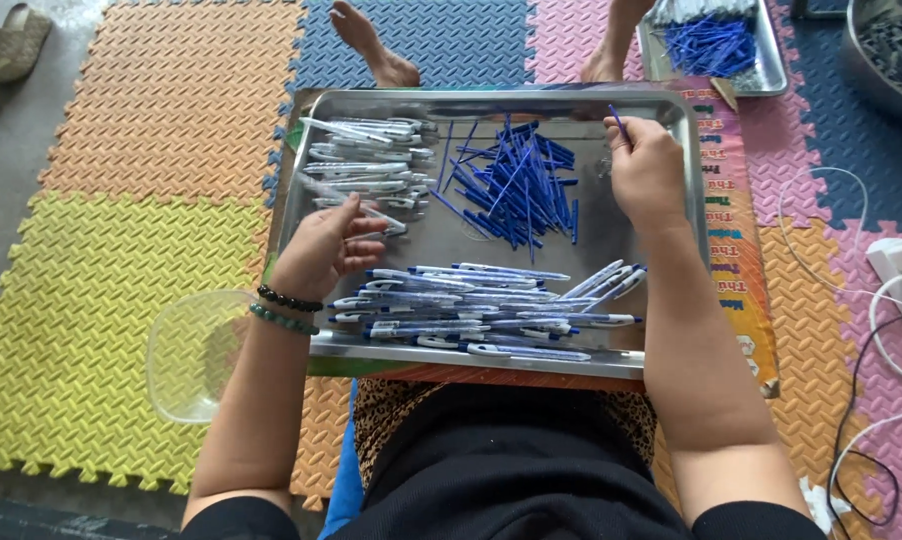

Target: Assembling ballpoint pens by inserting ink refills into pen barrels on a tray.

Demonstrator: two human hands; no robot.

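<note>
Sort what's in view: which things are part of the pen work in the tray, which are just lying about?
In use:
- left hand on an empty pen barrel
- right hand pinching a blue refill
- refill heap
- barrel pile
- assembled pens
- steel tray

Lying about:
- clear plastic bowl
- second tray
- white cables
- sandals

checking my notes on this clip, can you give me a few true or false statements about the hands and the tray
1. The right hand pinches a thin blue refill. True.
2. The left hand rests on the clear bowl. False: it is over the tray, at the empty pen barrels.
3. Loose blue refills lie in the middle of the tray. True.
4. The finished pens lie at the tray's far edge. False: they are along the near edge.
</note>
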